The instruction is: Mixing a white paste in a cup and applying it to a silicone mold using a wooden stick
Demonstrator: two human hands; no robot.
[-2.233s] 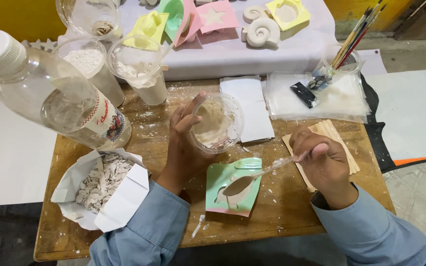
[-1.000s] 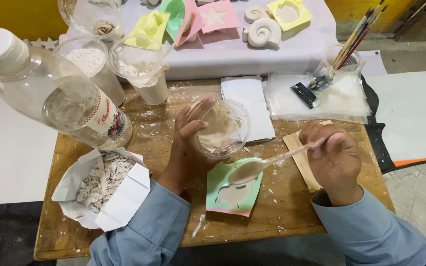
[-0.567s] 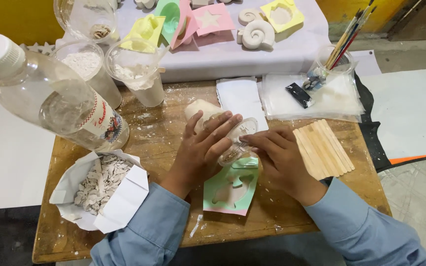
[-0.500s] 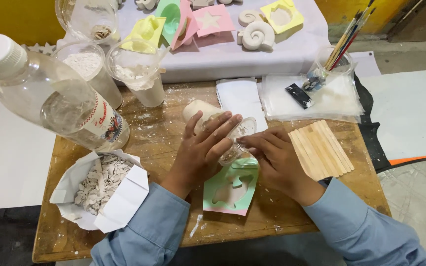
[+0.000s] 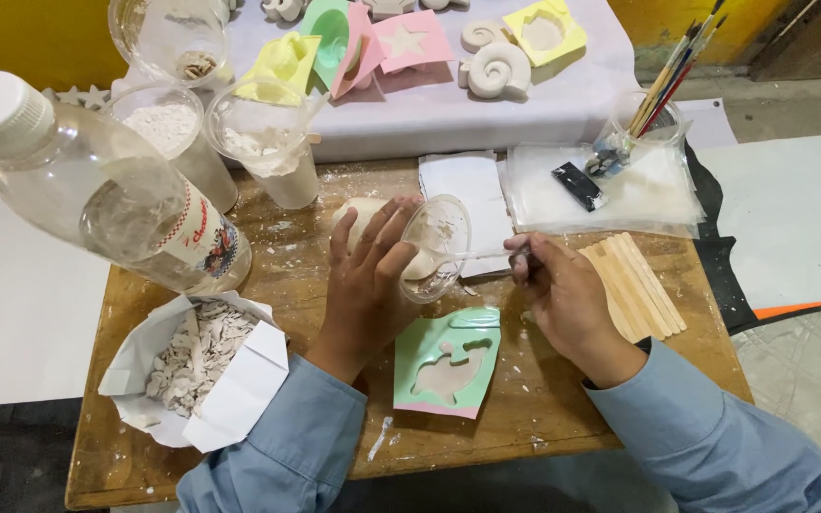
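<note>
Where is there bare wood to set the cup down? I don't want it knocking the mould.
Bare wood lies right of the green mould, below the wooden sticks toward the table's front edge, under the right hand's forearm. A smaller patch sits between the bottle and the left hand holding the cup. The back edge is crowded with cups.

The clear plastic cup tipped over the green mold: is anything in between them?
Nothing visible blocks the way. The clear plastic cup, tilted in the left hand, hangs just above the green mold. Only the thin spoon handle in the right hand reaches into the cup, above the mold.
</note>
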